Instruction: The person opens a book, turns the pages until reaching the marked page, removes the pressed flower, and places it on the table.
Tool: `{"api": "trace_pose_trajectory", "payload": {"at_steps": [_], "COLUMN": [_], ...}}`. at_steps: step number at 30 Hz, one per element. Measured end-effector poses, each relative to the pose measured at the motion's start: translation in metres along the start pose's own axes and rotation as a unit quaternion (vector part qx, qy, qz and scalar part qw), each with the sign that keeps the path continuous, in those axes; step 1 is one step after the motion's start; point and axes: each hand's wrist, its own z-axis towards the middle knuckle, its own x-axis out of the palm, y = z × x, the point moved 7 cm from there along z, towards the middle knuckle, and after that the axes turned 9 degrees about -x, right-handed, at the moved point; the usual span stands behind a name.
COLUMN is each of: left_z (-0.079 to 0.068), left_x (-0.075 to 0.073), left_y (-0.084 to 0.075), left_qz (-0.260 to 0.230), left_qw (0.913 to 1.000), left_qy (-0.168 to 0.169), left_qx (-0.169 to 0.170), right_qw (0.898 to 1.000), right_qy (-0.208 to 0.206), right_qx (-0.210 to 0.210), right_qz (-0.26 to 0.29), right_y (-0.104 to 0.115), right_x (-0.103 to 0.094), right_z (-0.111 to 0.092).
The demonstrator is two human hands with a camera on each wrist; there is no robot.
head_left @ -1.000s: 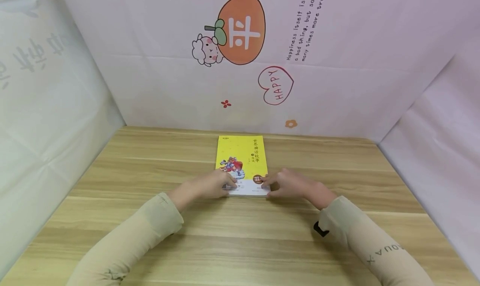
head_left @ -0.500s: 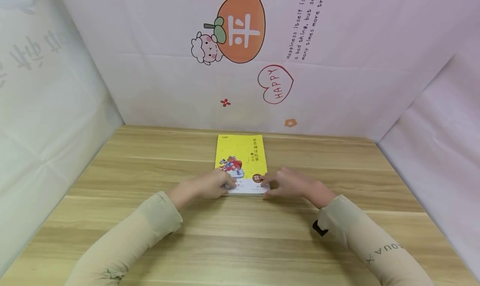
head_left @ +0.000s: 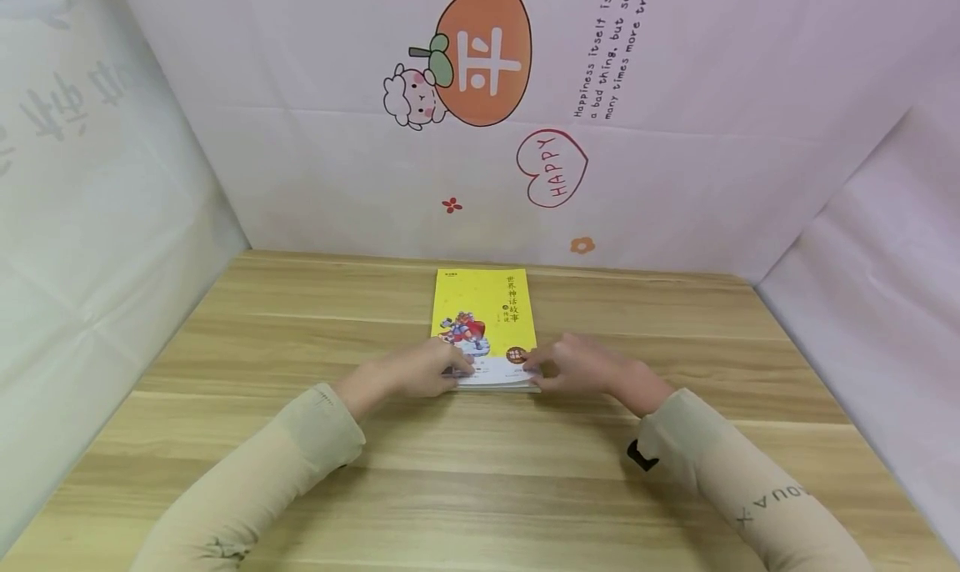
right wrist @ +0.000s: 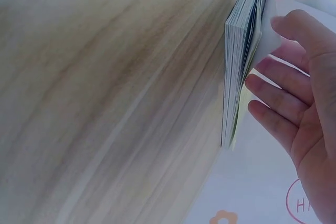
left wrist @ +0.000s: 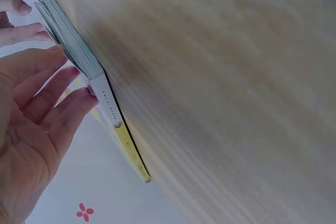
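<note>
A yellow paperback book (head_left: 480, 309) with a white lower band lies on the wooden table, its spine to the left. At its lower left corner my left hand (head_left: 422, 368) holds it, thumb by the near edge and fingertips on the cover and spine side, as the left wrist view (left wrist: 50, 95) shows. My right hand (head_left: 581, 365) pinches the lower right corner of the front cover. In the right wrist view the white cover (right wrist: 269, 35) stands slightly raised from the page block (right wrist: 241, 35), the right thumb at its near edge.
The wooden table (head_left: 480, 489) reaches a white printed backdrop (head_left: 337, 188) just behind the book. White sheets (head_left: 82, 263) also stand at the left and right sides. A dark band (head_left: 641, 455) shows under the right sleeve.
The near edge of the cover has bowed up from the pages. Both hands stay at the book's lower corners, and the right fingers have shifted slightly.
</note>
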Motion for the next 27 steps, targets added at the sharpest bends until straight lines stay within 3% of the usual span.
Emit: {"api": "trace_pose_trajectory", "payload": {"at_steps": [10,18,27], "left_z": [0.003,0.006,0.019], "left_x": [0.001,0.005,0.007], "left_y": [-0.001,-0.012,-0.024], "left_qz": [0.006,0.022,0.018], "left_qw": [0.9994,0.9987,0.9984], "left_qy": [-0.002,-0.003,-0.031], "left_qx": [-0.034,-0.047,-0.045], "right_qw": [0.994,0.986,0.982], "right_qy": [-0.058,-0.127,-0.156], "right_qx": [-0.064,-0.073,-0.064], "right_qz": [-0.066,-0.083,-0.081], "right_y": [0.009,0.011,0.008], "right_x": [-0.005,-0.016,-0.018], "right_z": [-0.001,-0.001,0.002]}}
